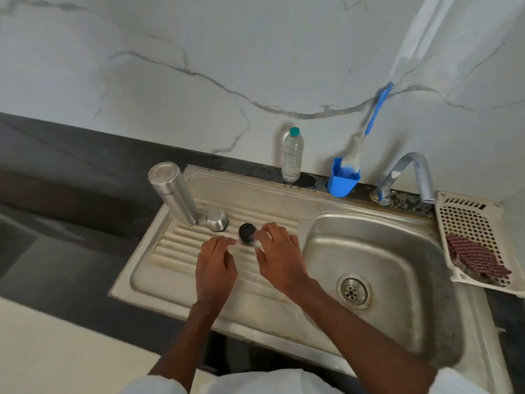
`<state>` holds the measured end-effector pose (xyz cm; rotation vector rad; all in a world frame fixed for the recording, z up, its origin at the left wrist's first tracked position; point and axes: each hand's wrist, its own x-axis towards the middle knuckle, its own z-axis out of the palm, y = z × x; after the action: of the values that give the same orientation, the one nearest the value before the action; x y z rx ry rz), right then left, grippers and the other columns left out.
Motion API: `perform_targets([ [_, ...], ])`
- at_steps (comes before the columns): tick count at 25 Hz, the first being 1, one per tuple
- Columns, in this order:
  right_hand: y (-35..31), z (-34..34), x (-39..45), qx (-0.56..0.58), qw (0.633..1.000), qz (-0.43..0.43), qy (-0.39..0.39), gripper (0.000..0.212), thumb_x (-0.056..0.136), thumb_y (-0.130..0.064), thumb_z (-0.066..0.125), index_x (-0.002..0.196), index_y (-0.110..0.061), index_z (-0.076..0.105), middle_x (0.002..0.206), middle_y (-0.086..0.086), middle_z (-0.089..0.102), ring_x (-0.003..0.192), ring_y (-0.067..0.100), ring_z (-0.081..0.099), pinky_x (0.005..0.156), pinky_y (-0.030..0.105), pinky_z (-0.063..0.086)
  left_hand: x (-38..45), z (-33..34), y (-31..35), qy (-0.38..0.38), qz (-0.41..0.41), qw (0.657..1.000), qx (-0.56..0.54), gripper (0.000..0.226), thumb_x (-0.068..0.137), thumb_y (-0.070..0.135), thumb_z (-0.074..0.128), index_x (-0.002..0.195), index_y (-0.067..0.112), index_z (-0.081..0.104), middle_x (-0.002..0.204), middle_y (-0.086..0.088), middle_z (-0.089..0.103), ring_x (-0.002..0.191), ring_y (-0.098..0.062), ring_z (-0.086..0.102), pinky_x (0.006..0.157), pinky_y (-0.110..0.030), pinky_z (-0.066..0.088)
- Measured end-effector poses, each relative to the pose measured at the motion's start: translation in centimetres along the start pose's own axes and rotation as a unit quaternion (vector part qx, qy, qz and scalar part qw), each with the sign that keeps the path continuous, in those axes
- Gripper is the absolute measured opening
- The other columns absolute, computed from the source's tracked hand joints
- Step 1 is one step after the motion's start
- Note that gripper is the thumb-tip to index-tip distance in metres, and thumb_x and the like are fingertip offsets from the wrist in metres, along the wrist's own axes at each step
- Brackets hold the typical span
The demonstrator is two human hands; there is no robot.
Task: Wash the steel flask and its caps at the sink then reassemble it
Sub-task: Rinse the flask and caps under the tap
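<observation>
your 2 hands hover low over the draining board: left hand (215,268) loosely curled, holding nothing i can see; right hand (279,255) with fingertips on the black inner cap (246,232), though blur hides the grip. beyond, the steel cap (217,220) and steel flask (174,192) stand inverted, likely draining.

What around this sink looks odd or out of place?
Mostly tidy. The steel flask stands upside down on the drainboard, its steel cap and black cap off beside it. The brush leans askew from its blue holder.
</observation>
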<state>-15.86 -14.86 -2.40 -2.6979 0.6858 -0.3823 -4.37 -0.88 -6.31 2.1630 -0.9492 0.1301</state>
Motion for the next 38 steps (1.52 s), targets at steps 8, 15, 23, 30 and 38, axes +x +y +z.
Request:
perform_targets([
  [8, -9.5, 2.3, 7.0, 0.008, 0.992, -0.100, -0.075, 0.086, 0.084, -0.047, 0.078, 0.154, -0.021, 0.035, 0.160, 0.006, 0.032, 0.144, 0.031, 0.038, 0.104, 0.056, 0.047, 0.0, -3.2, -10.6, -0.220, -0.208, 0.943, 0.140, 0.079, 0.104, 0.054, 0.048, 0.167, 0.020, 0.017, 0.176, -0.004, 0.008, 0.163, -0.027, 0.003, 0.130, -0.049, 0.012],
  [15, -17.0, 1.7, 18.3, 0.168, 0.985, 0.034, -0.008, 0.116, 0.066, -0.068, 0.084, 0.156, -0.039, 0.016, 0.159, 0.007, 0.035, 0.143, 0.035, 0.042, 0.103, 0.060, 0.048, -0.8, -3.3, -13.1, -0.276, -0.169, 0.935, 0.147, 0.085, 0.102, 0.074, 0.018, 0.167, 0.029, -0.013, 0.173, 0.006, -0.025, 0.161, -0.022, -0.019, 0.131, -0.049, -0.003],
  [23, -15.1, 0.0, 14.9, 0.278, 0.950, 0.124, 0.074, 0.077, 0.074, -0.037, 0.089, 0.135, -0.036, 0.041, 0.115, -0.013, 0.065, 0.100, 0.013, 0.065, 0.087, 0.037, 0.057, 0.1, -4.1, -12.7, -0.277, -0.196, 0.934, 0.108, 0.083, 0.104, 0.069, 0.031, 0.169, 0.026, 0.002, 0.177, 0.002, -0.010, 0.163, -0.023, -0.008, 0.131, -0.049, 0.003],
  [30, -4.9, -5.7, 4.9, 0.669, 0.613, 0.388, 0.163, 0.076, 0.079, -0.035, 0.088, 0.141, -0.021, 0.047, 0.129, 0.015, 0.064, 0.096, 0.038, 0.076, 0.072, 0.039, 0.064, 1.5, -4.9, -1.5, -0.113, -0.248, 0.908, -0.319, 0.059, 0.099, 0.053, 0.062, 0.148, 0.022, 0.055, 0.145, 0.005, 0.061, 0.134, -0.010, 0.056, 0.118, -0.043, 0.044],
  [38, 8.3, -7.5, -6.8, 0.717, 0.487, 0.481, 0.130, 0.063, 0.085, -0.052, 0.078, 0.131, -0.012, 0.061, 0.123, 0.023, 0.072, 0.102, 0.035, 0.076, 0.074, 0.037, 0.059, 3.7, 3.7, 13.7, -0.185, -0.268, 0.787, -0.525, 0.057, 0.090, 0.035, 0.081, 0.140, 0.018, 0.060, 0.131, 0.000, 0.072, 0.126, -0.022, 0.067, 0.102, -0.041, 0.058],
])
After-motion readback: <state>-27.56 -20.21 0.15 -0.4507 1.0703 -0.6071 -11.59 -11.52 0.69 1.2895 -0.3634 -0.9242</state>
